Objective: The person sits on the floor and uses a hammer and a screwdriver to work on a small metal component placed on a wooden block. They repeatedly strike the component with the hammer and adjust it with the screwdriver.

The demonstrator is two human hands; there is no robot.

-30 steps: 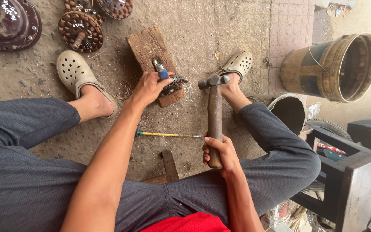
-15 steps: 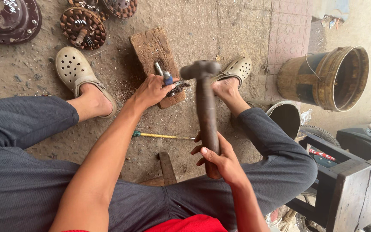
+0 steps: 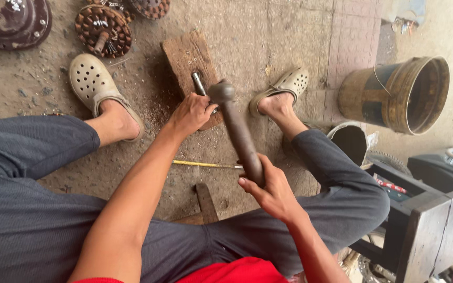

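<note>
hammering goes best with a straight hit. right hand (image 3: 273, 191) has a closed grip on the long dark metal hammer (image 3: 237, 128). left hand (image 3: 192, 112) pinches the small grey metal rod (image 3: 199, 84) on the worn brown wooden block (image 3: 184, 55); keep fingers low.

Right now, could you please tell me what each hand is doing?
Left hand: closed, holding a small metal part on the wooden block.
Right hand: closed around the hammer handle.

Rusty bucket (image 3: 394, 94) — toothed discs (image 3: 103, 30) nearby.
</note>
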